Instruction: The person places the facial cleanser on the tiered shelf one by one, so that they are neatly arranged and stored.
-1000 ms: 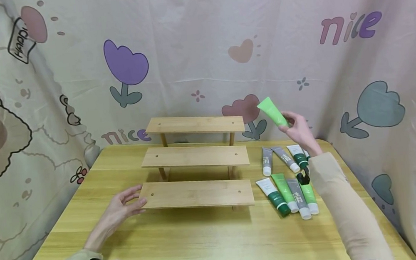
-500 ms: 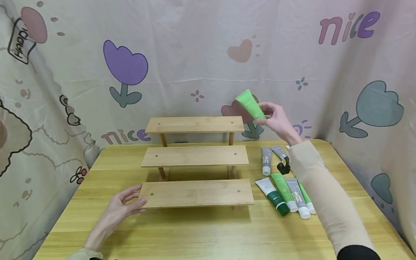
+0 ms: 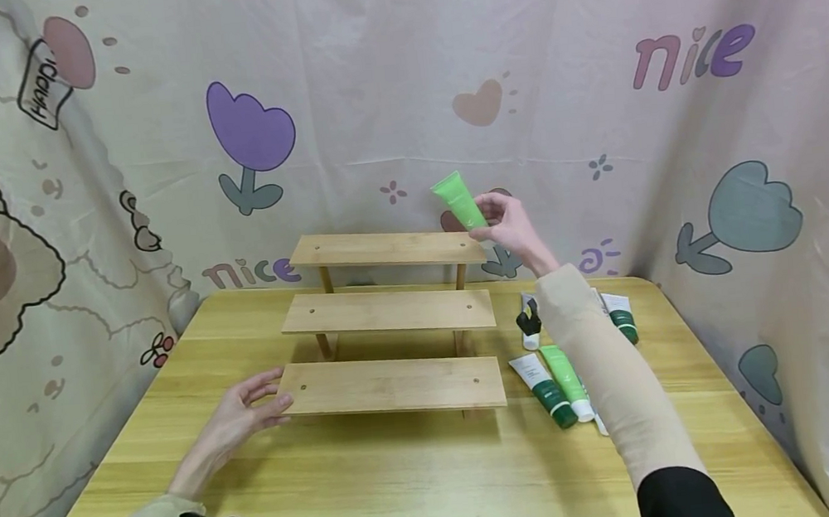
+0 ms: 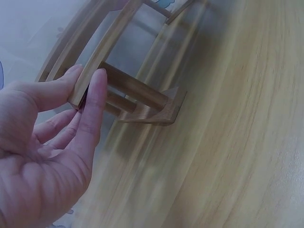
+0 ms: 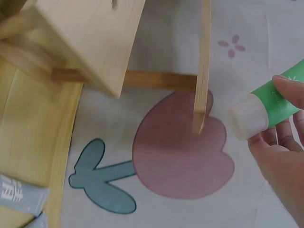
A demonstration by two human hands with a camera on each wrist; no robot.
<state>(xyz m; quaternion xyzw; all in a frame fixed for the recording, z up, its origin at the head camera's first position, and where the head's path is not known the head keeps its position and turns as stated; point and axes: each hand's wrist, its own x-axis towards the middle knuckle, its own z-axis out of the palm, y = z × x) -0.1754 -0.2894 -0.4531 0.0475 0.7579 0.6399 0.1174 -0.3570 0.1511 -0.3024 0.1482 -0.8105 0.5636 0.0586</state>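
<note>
A three-tier wooden shelf (image 3: 397,383) stands on the table. At its lowest board's left end, my left hand (image 3: 242,412) pinches the board between thumb and fingers, as the left wrist view shows with the hand (image 4: 57,137) around the board's end (image 4: 88,83). My right hand (image 3: 509,224) holds a light green tube (image 3: 458,200) above the right end of the top board (image 3: 391,248). In the right wrist view the tube (image 5: 280,102) tilts, its white cap (image 5: 248,117) pointing down toward the shelf, apart from the board's edge (image 5: 203,71).
Right of the shelf lie several tubes, among them a white and dark green tube (image 3: 545,392), a green tube (image 3: 567,381) and another white and green tube (image 3: 620,318). The right sleeve (image 3: 621,380) hides some of them. A printed cloth (image 3: 368,88) hangs behind the table (image 3: 376,487).
My right hand has moved left with the green tube, from above the loose tubes to above the top board's right end. The left hand has stayed at the lowest board.
</note>
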